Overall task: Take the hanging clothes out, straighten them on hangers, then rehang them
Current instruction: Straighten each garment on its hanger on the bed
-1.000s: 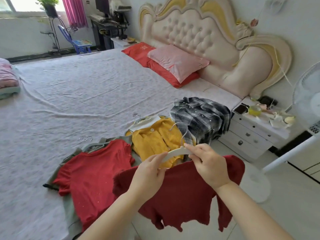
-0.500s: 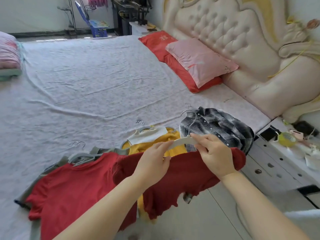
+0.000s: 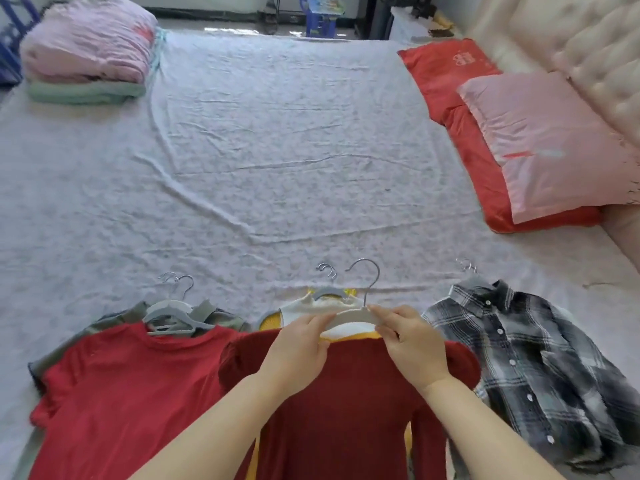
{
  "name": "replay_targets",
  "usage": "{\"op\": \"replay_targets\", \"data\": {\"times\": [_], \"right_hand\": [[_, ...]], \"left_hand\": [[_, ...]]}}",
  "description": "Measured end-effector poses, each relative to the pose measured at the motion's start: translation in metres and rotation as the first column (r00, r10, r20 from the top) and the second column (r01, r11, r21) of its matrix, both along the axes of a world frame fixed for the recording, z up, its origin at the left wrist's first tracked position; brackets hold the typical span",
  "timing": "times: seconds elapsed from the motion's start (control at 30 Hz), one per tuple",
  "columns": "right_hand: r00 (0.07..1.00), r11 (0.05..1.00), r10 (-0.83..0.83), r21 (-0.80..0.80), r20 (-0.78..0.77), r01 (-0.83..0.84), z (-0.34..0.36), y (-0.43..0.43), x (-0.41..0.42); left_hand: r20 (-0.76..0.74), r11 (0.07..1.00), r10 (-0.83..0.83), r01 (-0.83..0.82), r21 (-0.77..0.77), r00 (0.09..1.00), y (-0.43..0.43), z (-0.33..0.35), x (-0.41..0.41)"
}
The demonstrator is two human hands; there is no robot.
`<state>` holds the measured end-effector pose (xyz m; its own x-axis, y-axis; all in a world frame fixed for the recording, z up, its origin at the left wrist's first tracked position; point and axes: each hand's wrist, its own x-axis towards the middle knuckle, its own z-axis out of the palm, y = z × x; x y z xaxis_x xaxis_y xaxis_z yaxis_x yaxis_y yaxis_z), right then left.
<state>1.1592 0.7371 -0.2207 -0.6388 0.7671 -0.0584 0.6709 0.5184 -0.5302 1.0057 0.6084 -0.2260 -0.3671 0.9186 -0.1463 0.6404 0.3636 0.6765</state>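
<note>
Both hands were closed in a pinch on one white hanger (image 3: 349, 315). The left hand (image 3: 298, 344) nipped its left arm between thumb and fingers, and the right hand (image 3: 412, 344) nipped the right arm just beside the base of the metal hook. A dark red top (image 3: 346, 410) hung from that hanger directly under the hands, its shoulders spreading out to either side of the wrists.

The top lay over a yellow garment (image 3: 268, 322), with a red T-shirt (image 3: 121, 393) touching it on the left and a plaid shirt (image 3: 530, 358) just beside it on the right. Each of these had its own hanger hook pointing up the bed. All four sat in a row along the near edge of the mattress.

Beyond them a pale, creased sheet (image 3: 259, 168) stretched broad and bare across the middle of the bed, leaving plenty of room. Folded blankets (image 3: 90, 46) were stacked at the far left corner. A pink pillow (image 3: 547, 143) lay on a red pillow (image 3: 446, 67) along the right edge, against a tufted cream headboard (image 3: 595, 46). A blue chair (image 3: 322, 15) stood on the floor past the far edge.
</note>
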Motion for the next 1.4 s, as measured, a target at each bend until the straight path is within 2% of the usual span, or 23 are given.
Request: {"op": "replay_targets", "data": {"times": [0.13, 0.27, 0.37, 0.47, 0.63, 1.0, 1.17, 1.4], "right_hand": [[0.993, 0.994, 0.075, -0.082, 0.091, -0.068, -0.054, 0.044, -0.037], [0.967, 0.991, 0.123, -0.086, 0.222, -0.107, -0.101, 0.070, -0.076], [0.928, 0.974, 0.166, -0.199, 0.333, -0.103, -0.130, 0.070, -0.092], [0.902, 0.952, 0.238, -0.272, 0.360, -0.143, -0.144, 0.053, -0.091], [0.852, 0.930, 0.327, -0.299, 0.409, -0.213, -0.137, 0.023, -0.082], [0.852, 0.910, 0.387, -0.293, 0.351, -0.293, -0.077, -0.051, -0.109], [0.849, 0.915, 0.384, -0.270, 0.362, -0.299, -0.069, -0.098, -0.138], [0.869, 0.942, 0.303, -0.264, 0.391, -0.210, -0.082, -0.176, -0.217]], "left_hand": [[-0.019, 0.989, 0.066, -0.068, -0.129, 0.998, 0.035, -0.048, -0.021], [-0.065, 0.970, 0.103, -0.115, -0.212, 0.993, 0.052, -0.088, -0.038], [-0.092, 0.938, 0.126, -0.149, -0.313, 0.988, 0.049, -0.108, -0.042], [-0.092, 0.902, 0.136, -0.162, -0.400, 0.986, 0.036, -0.118, -0.039], [-0.106, 0.881, 0.166, -0.196, -0.430, 0.980, 0.011, -0.111, -0.042], [-0.146, 0.866, 0.227, -0.268, -0.423, 0.963, -0.062, -0.049, -0.082], [-0.156, 0.854, 0.218, -0.266, -0.447, 0.963, -0.124, -0.039, -0.127], [-0.158, 0.875, 0.132, -0.190, -0.446, 0.979, -0.214, -0.060, -0.218]]}}
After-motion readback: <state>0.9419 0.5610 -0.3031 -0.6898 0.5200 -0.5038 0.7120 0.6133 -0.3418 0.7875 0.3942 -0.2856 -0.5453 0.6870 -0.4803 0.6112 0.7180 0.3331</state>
